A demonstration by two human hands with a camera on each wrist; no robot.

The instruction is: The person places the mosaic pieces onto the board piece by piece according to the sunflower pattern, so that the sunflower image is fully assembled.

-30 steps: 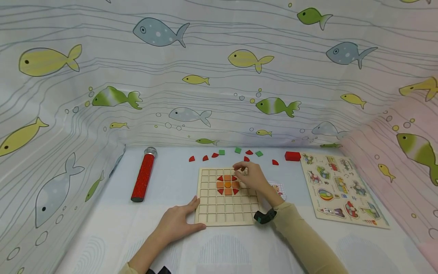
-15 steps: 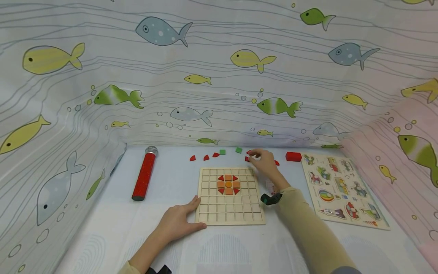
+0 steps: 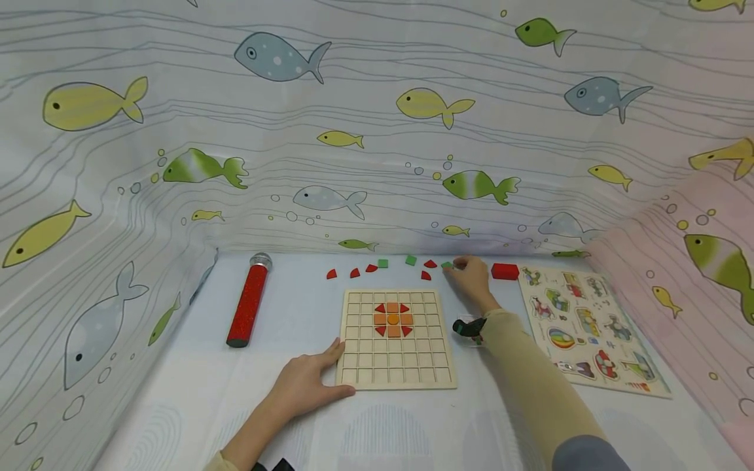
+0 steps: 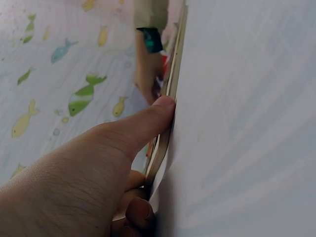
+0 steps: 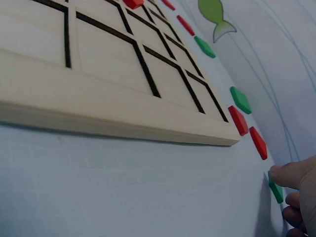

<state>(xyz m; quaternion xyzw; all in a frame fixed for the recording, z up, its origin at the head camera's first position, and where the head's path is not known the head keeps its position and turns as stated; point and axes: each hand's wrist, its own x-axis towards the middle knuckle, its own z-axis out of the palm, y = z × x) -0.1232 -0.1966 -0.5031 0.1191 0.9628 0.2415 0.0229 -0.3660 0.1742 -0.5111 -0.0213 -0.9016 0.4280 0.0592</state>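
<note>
A square wooden grid board (image 3: 365, 358) lies on the table, with orange squares, red triangles and an orange disc (image 3: 393, 319) forming a flower shape in its cells. My left hand (image 3: 306, 384) rests at its near left corner; in the left wrist view the thumb (image 4: 143, 123) lies straight against the board's edge. Past the board's far right corner, my right hand (image 3: 471, 280) reaches down to the table. Its thumb (image 5: 291, 174) overlaps a green square piece (image 5: 275, 189) in the right wrist view. The hand hides the spot between its fingers; I cannot tell whether it holds a piece.
Behind the board lie loose red quarter-round pieces (image 3: 355, 273) and green squares (image 3: 410, 260). A red microphone (image 3: 247, 306) lies at left. To the right are a red block (image 3: 504, 271) and a picture puzzle board (image 3: 589, 327). A small card (image 3: 469, 339) sits partly under my right wrist.
My right hand has moved from over the board rightward and away, past the loose pieces, to beside the rightmost green square. A red quarter-round piece there is now hidden. My left hand stays put.
</note>
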